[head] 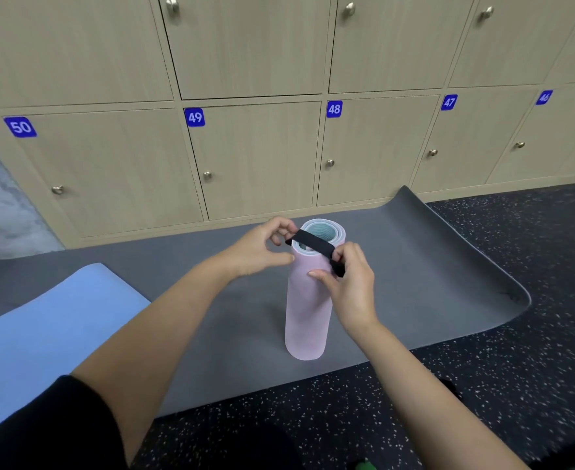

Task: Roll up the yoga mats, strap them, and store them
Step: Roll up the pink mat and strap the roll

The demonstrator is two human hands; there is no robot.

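A rolled pink yoga mat (308,313) with a teal inner side stands upright on an unrolled grey mat (414,266). A black strap (313,241) stretches across the roll's top end. My left hand (262,247) pinches the strap's left end at the rim. My right hand (348,283) grips the strap's other end against the roll's right side, its thumb on the pink surface. A blue mat (52,320) lies flat at the left.
Wooden lockers (255,157) numbered 46 to 50 line the wall right behind the mats. Dark speckled floor (482,385) spreads to the right and front. The grey mat's right end curls upward near the lockers. A small green thing (364,465) shows at the bottom edge.
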